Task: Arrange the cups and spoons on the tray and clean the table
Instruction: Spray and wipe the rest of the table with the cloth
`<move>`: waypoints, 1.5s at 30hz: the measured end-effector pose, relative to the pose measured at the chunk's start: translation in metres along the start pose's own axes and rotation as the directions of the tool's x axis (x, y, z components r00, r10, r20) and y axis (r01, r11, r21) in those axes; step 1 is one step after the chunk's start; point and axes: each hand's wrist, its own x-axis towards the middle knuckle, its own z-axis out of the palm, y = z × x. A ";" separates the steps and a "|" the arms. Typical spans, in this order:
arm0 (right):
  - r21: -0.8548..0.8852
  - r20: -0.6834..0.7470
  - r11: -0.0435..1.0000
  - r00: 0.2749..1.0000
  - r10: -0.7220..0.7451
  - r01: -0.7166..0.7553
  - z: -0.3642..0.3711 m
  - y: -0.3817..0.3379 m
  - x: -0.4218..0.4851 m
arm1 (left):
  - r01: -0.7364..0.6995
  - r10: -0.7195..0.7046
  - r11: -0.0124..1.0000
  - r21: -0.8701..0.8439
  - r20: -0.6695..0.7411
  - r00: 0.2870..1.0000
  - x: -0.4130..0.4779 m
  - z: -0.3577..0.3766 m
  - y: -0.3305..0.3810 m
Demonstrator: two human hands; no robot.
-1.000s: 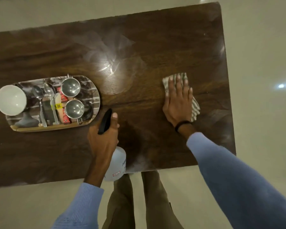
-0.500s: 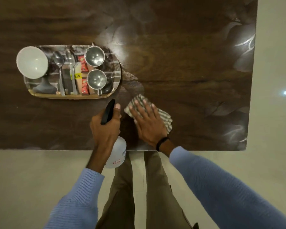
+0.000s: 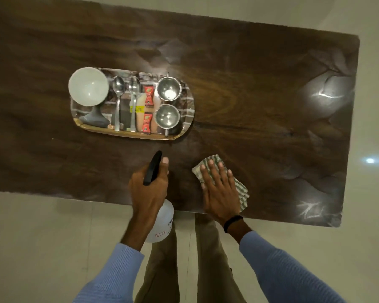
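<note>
Table [image 3: 260,88] of dark glossy wood, pale floor [image 3: 42,248].

Right hand [image 3: 220,191] presses a striped cloth [image 3: 242,192] flat on the table [image 3: 260,95]; left hand [image 3: 148,189] grips a spray bottle [image 3: 162,224].

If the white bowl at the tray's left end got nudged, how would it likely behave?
The white bowl looks wide above a narrow dark stem, so probably top-heavy and apt to tip. The mirrored tray looks slick, so it may slide first. Likely breakable.
</note>
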 end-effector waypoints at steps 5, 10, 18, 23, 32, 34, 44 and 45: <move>0.000 -0.002 0.985 0.985 0.172 -0.172 0.005 -0.031 0.015 | -0.029 0.028 0.999 -0.022 -0.050 0.998 0.004 -0.019 -0.013; 0.026 -0.012 0.987 0.987 0.160 -0.160 0.013 -0.077 0.036 | -0.080 0.072 0.994 -0.071 -0.107 0.992 0.006 -0.046 -0.026; -0.083 -0.012 0.987 0.990 -0.139 0.137 0.026 -0.111 0.052 | -0.082 0.058 0.988 -0.127 -0.182 0.982 0.012 -0.079 -0.041; -0.190 -0.049 0.976 0.992 -0.115 0.104 0.020 -0.105 0.045 | -0.050 0.009 0.982 -0.180 -0.222 0.975 0.011 -0.093 -0.044; -0.068 0.133 0.998 0.991 0.028 -0.019 -0.005 -0.125 0.049 | -0.009 -0.075 0.958 -0.286 -0.280 0.957 0.002 -0.125 -0.032; 0.195 0.071 0.966 0.985 0.160 -0.171 -0.026 -0.137 0.051 | 0.012 -0.108 0.951 -0.308 -0.298 0.949 0.001 -0.134 -0.025; 0.706 0.707 -0.222 0.686 0.174 -0.672 -0.121 -0.227 0.066 | -0.068 -0.107 0.928 -0.367 -0.437 0.893 -0.003 -0.208 -0.003; 0.680 0.725 -0.272 0.680 0.110 -0.681 -0.128 -0.241 0.068 | -0.088 -0.096 0.927 -0.364 -0.457 0.884 -0.002 -0.217 -0.003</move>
